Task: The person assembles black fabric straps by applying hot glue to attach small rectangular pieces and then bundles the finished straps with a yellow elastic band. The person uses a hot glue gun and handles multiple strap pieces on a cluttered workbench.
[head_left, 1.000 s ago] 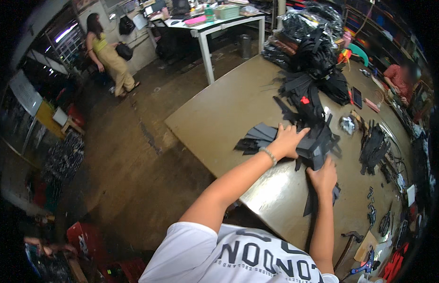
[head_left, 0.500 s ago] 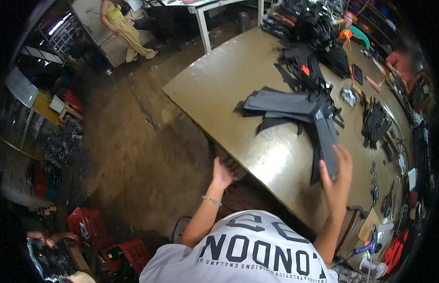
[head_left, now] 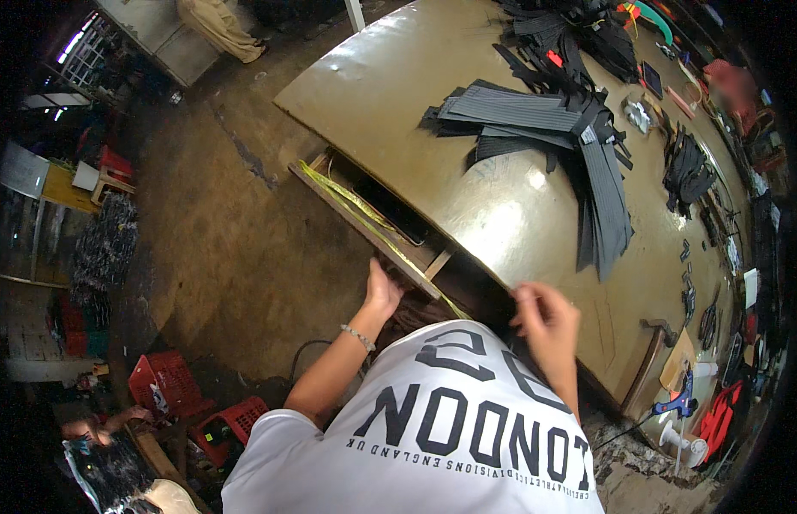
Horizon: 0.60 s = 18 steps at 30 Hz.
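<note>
A wooden drawer (head_left: 345, 218) stands pulled out from under the table. My left hand (head_left: 384, 291) is closed at its front panel, with the fingers partly hidden beneath the wood. Along the drawer's front lies a yellow measuring tape or strip (head_left: 357, 203), whose end hangs over near my shirt. A dark flat object (head_left: 412, 231) shows inside, partly covered by the tabletop. At the table's near edge, my right hand (head_left: 549, 324) has its fingers curled together; whatever they may hold cannot be made out. Beyond it, grey and black fabric strips (head_left: 522, 111) lie in a fanned pile.
The large metal-topped table (head_left: 373, 94) carries a bundle of black strips (head_left: 688, 167), a dark phone (head_left: 652, 79) and a blue glue gun (head_left: 677, 396) at the right. Red crates (head_left: 169, 384) stand on the floor at lower left. Another person's legs (head_left: 223, 27) show far off.
The drawer has come out from under the table, with my left hand at its front. My right hand has left the grey strips and moved left to the table edge. The view has shifted.
</note>
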Tool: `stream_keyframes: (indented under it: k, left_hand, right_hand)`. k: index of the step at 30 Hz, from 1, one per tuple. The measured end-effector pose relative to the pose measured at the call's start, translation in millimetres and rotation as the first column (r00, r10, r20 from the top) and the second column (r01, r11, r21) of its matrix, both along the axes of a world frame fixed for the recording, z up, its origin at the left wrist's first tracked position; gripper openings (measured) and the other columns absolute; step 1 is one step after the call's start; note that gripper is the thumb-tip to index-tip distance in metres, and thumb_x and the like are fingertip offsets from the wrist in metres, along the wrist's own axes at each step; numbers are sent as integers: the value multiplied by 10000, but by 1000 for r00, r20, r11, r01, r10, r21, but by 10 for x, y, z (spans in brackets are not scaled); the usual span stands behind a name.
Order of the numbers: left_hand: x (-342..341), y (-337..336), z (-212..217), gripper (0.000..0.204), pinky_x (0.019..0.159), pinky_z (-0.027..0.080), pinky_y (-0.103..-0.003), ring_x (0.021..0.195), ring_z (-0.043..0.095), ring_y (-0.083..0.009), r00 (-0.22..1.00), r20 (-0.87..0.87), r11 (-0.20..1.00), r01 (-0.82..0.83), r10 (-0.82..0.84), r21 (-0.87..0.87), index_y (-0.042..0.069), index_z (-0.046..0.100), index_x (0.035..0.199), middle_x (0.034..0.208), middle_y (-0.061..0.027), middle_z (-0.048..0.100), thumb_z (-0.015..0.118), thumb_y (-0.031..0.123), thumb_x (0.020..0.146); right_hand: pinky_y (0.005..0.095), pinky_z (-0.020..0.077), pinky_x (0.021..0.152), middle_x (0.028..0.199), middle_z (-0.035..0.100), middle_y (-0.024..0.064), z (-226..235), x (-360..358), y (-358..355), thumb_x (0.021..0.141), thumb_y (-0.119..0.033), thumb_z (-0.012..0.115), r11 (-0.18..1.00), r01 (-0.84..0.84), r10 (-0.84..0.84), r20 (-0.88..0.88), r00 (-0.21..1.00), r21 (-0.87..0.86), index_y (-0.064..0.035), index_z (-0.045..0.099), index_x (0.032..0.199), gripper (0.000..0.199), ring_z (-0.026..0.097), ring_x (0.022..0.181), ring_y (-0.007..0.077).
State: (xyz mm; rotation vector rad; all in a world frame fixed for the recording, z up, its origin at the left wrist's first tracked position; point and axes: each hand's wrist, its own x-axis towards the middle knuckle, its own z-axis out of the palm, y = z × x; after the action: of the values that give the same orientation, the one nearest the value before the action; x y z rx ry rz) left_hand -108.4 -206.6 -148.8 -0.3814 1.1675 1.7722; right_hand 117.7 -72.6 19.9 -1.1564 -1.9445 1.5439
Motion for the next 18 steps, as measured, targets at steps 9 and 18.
stream_keyframes:
  k: [9,18]
  left_hand:
    - [375,-443,305,569,1073,368,-344,1319,450,-261,694,-712,991,12,-105,-135,-27,286,1489,1524,-187,344,528,108,992]
    - [212,90,299,601,1054,350,-251,1300,447,-182,669,-694,959,258,-265,-118,-102,171,1487,1454,-201,427,467,41,984]
  right_hand:
    - [348,499,696,865,641,197,-360,-495,-195,920,-104,618,894,-435,429,77,900,107,38,670,1029,186,628,750,303]
    - [296,434,511,550,623,86,845,326,463,882,-153,695,964,-258,116,-773,624,-64,-28,665,773,169,516,470,171]
